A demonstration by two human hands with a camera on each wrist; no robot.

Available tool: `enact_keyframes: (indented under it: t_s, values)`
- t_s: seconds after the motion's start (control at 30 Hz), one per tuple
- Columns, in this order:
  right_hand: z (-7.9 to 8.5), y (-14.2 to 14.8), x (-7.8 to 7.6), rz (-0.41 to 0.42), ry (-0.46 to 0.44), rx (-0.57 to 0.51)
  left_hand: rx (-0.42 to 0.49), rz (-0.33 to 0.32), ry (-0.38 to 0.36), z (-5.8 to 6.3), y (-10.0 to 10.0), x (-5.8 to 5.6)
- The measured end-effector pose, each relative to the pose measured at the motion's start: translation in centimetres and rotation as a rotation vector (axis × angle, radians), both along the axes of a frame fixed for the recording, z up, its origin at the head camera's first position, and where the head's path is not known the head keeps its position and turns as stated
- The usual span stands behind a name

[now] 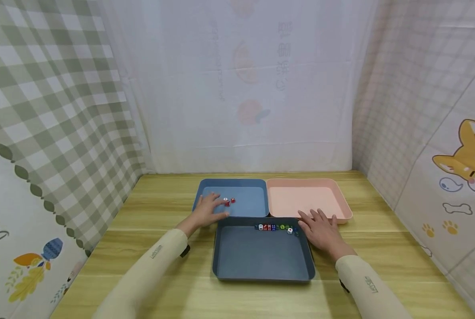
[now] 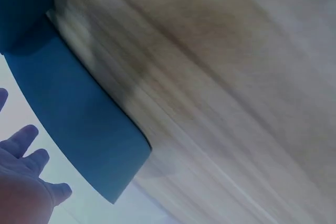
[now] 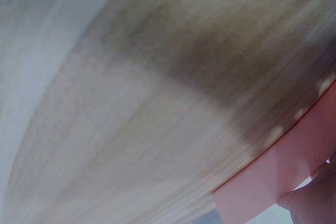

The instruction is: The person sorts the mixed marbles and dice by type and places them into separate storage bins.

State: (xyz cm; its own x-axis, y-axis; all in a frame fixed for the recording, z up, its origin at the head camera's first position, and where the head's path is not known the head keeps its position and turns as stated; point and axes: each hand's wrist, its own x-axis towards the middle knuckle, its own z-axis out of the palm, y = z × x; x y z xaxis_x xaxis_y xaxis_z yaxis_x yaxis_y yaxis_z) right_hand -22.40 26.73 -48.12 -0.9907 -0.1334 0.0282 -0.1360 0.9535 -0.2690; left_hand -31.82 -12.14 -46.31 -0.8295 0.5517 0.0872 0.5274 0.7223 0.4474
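Note:
My left hand (image 1: pixel 205 212) hovers over the left side of the blue tray (image 1: pixel 251 201), fingers spread. Near its fingertips lie red dice (image 1: pixel 233 200) and a white die (image 1: pixel 225 199); the left wrist view shows the hand (image 2: pixel 23 187) above the tray's outer wall (image 2: pixel 84 114), holding nothing visible. My right hand (image 1: pixel 321 231) lies at the front rim of the pink tray (image 1: pixel 337 195), beside the far right corner of the dark grey tray (image 1: pixel 263 259), fingers extended. Along that tray's far wall sit several dice, including a red die (image 1: pixel 265 227), a green die (image 1: pixel 283 227) and a white die (image 1: pixel 289 231).
All three trays stand on a wood-grain table (image 1: pixel 161 199), blue and pink side by side behind the grey one. A white curtain (image 1: pixel 301 133) closes off the back. Checked cloth (image 1: pixel 61 88) hangs at the left, and a printed cloth (image 1: pixel 421 133) at the right.

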Motion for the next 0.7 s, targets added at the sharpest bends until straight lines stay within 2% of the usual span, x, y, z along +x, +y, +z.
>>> enact_keyframes:
  t_s: [0.23, 0.47, 0.7]
  values:
    - [0.0, 0.1, 0.0, 0.000, -0.001, -0.002, -0.115, -0.064, -0.005, -0.1, -0.6, 1.2]
    - [0.1, 0.1, 0.0, 0.004, 0.003, -0.002, -0.219, -0.147, -0.049, -0.6, -1.1, 2.2]
    - [0.2, 0.0, 0.0, 0.002, -0.007, -0.003, -0.229, -0.173, -0.006, -0.8, -1.7, 3.1]
